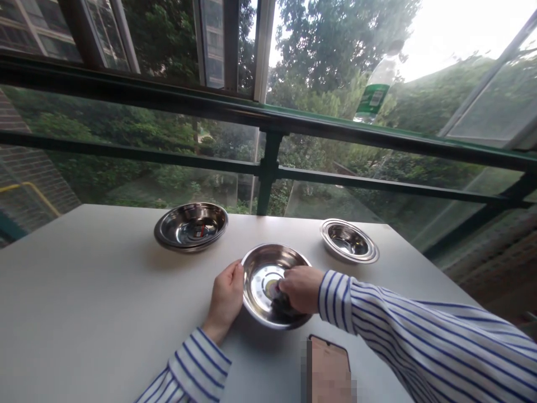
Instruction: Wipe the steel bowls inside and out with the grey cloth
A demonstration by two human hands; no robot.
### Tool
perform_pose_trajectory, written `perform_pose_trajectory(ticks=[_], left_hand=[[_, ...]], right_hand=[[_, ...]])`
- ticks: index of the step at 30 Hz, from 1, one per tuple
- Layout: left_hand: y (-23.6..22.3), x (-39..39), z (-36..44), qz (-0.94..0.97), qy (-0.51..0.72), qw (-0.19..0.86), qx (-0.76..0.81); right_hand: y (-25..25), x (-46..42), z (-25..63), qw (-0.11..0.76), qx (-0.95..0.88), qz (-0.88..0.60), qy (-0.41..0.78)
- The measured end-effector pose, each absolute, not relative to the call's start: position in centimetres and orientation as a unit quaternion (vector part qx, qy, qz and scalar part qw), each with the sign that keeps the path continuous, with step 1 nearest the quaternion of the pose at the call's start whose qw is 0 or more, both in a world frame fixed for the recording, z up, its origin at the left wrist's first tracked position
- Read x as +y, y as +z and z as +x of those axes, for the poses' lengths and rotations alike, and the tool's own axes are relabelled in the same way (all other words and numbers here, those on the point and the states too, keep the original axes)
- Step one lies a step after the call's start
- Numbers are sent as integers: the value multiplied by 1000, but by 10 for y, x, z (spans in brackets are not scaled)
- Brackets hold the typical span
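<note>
A steel bowl (260, 268) sits in the middle of the white table (92, 302), tilted a little toward me. My left hand (225, 298) curls against its left rim and steadies it. Inside the bowl, my right hand (298, 288) is closed with fingertips pressed down near a round sticker on the bottom; what is under the fingers is too small to make out. Both arms wear blue-and-white striped sleeves.
A wider steel bowl (191, 225) stands at the back left and a smaller one (349, 241) at the back right. A phone (329, 366) lies at the near edge. A plastic bottle (375, 92) stands on the green window rail (268, 120).
</note>
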State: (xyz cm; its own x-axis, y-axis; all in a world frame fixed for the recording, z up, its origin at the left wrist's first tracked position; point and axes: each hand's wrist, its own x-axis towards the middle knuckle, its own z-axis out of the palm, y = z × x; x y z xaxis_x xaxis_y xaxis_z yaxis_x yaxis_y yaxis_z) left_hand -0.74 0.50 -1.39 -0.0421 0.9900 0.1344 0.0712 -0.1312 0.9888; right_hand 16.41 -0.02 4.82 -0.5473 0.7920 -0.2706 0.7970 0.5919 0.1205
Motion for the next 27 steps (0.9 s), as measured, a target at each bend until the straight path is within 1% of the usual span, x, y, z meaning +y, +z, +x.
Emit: perform_pose_trajectory(ticks=[2,4,8,12,16,19,23,25,27], left_hand=[[-13,4,-6,537,529,434,494],[-12,4,-7,539,530,432,491],[-11,5,-9,552,524,435,481],[-11,5,-8,558,517,440,476],[-12,7,-7,554,521,438,480],[-12,7,-8,546,528,428,490],[-11,4,-8,537,528,426,501],[-11,3,-8,537,526,431,500],[-10,3,-7,539,523,435,496]], right_hand=[[47,-5,156,131,894,424,-50],[44,-6,142,96,904,412,-65],[38,3,126,37,894,445,-25],[35,15,132,18,868,496,7],[33,12,129,5,863,505,-5],[36,3,126,14,893,447,-43],[46,-5,147,74,933,339,-94],[50,-3,165,107,931,338,-89],[52,2,178,123,918,373,-61]])
